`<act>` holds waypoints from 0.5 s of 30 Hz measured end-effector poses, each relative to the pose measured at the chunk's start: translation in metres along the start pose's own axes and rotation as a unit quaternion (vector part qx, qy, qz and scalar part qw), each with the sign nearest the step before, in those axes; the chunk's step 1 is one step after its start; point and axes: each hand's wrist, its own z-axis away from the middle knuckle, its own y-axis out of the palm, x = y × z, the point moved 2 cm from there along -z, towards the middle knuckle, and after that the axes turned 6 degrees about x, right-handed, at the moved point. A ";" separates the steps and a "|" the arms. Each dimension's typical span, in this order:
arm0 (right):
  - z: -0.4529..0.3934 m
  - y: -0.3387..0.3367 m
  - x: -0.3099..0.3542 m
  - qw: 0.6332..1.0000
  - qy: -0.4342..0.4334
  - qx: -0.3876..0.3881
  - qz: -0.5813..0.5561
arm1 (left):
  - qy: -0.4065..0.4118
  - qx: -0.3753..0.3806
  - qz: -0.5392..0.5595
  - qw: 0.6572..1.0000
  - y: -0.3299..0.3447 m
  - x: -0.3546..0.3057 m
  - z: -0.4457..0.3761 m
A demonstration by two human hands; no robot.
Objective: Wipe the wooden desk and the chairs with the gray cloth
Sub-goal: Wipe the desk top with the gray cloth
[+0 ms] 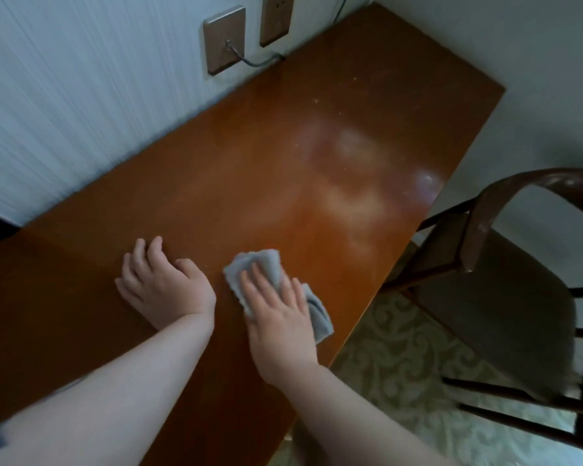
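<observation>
**Flat palm on soft cloth**

Right hand (276, 317) spread flat, pressing cloth (270, 264) onto desk (317, 163) near front edge. Left hand (159, 284) open, empty, bracing alongside. Light, limp, likely bunches; best pinned under palm. Chair (485, 250) untouched.

The single head-worn wide-angle view looks steeply down and forward along the wooden desk (283, 169), close above both forearms. The wall (81, 95) fills upper left; a chair (485, 264) and carpet (401, 364) fill lower right.
</observation>
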 end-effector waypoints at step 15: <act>-0.014 -0.020 -0.067 0.999 0.048 -0.018 -0.009 | 0.083 0.005 0.131 0.988 0.026 -0.067 0.055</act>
